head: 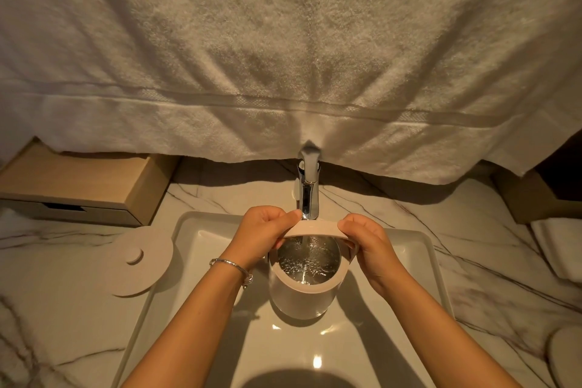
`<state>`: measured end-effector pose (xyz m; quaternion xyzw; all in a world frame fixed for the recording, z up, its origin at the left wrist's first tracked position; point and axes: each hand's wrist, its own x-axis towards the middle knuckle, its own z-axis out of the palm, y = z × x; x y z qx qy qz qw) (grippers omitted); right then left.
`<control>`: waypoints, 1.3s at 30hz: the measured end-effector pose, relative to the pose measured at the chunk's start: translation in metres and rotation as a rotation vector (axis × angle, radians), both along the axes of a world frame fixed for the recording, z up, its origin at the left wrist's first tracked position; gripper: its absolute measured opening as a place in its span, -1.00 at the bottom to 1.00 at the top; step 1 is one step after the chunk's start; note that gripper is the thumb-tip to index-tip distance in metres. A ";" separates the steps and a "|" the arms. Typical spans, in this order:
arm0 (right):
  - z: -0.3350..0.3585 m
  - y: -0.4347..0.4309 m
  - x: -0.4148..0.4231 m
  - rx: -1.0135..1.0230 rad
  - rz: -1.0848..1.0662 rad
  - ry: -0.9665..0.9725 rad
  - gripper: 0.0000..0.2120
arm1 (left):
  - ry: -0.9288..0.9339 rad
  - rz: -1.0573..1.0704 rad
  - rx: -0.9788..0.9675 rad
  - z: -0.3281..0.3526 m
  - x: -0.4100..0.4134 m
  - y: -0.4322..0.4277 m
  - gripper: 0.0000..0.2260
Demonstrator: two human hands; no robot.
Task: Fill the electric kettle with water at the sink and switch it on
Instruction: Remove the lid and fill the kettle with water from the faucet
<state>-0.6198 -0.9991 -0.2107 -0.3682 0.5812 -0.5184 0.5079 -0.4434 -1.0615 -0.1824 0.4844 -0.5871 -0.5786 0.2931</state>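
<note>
One white cylindrical electric kettle (299,296), lid off, held upright over the one white rectangular sink (189,230), directly under the single chrome faucet (308,195). One thin stream of water (304,241) falls into the open top; the water inside is bubbling. Two bare hands, both on the kettle's upper rim: left hand (261,230) has its thumb laid on top of the rim and fingers curled round the outside; right hand (368,246) grips the opposite side the same way, thumb over the rim. One silver bracelet (233,266) on the left wrist. One round beige lid with a knob (138,261) lies flat on the veined marble counter (63,309), overlapping the sink's left edge. One pale wooden drawer box (78,186) at back left, one big white towel (283,57) hanging behind the faucet
</note>
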 end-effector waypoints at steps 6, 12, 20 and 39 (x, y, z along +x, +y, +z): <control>-0.001 -0.001 0.001 -0.005 0.006 0.003 -0.75 | -0.003 0.007 0.001 -0.001 0.000 0.000 -0.63; -0.003 -0.001 0.000 0.004 0.011 0.003 -0.80 | -0.003 0.016 0.012 -0.004 0.000 0.001 -0.63; -0.004 -0.001 -0.001 -0.008 0.019 0.015 -0.79 | 0.007 0.009 0.013 -0.004 -0.002 0.002 -0.62; -0.003 -0.004 0.001 -0.014 0.047 0.026 -0.78 | 0.053 0.056 0.008 -0.004 0.000 0.003 -0.63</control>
